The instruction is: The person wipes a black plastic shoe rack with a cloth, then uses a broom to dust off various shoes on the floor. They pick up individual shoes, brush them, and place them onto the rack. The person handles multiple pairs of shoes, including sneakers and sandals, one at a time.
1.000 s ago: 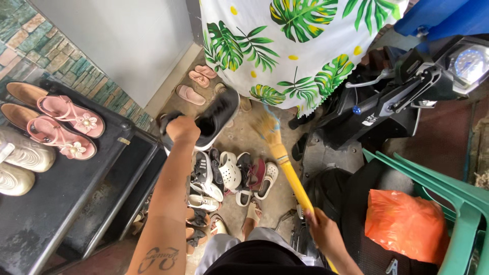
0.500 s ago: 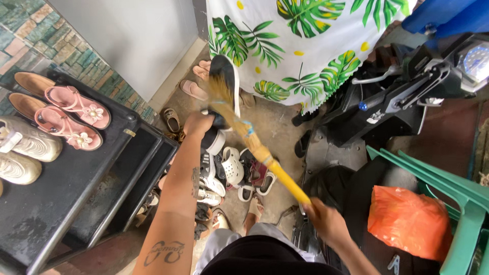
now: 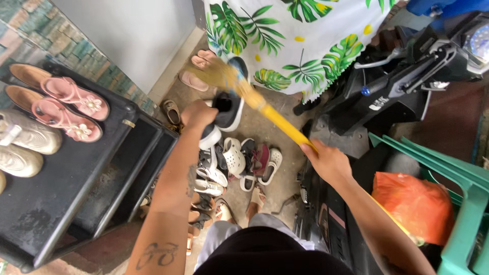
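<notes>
My left hand (image 3: 197, 113) grips a black sneaker (image 3: 229, 104) with a white sole, held up over a pile of shoes (image 3: 232, 165) on the floor. My right hand (image 3: 326, 160) holds the yellow handle of a small straw broom (image 3: 239, 84). The broom's bristles lie across the upper part of the sneaker. Part of the shoe is hidden behind the broom head and my fingers.
A black shoe rack (image 3: 76, 173) at left carries pink sandals (image 3: 71, 109) and beige shoes (image 3: 23, 145). A leaf-print cloth (image 3: 295, 35) hangs ahead. A black scooter (image 3: 402, 81) and a green plastic chair (image 3: 458, 188) with an orange bag (image 3: 415, 203) stand at right.
The broom swung from beside the sneaker up onto it, bristles moving left. My right hand rose and came forward. My left hand turned the sneaker and kept its hold.
</notes>
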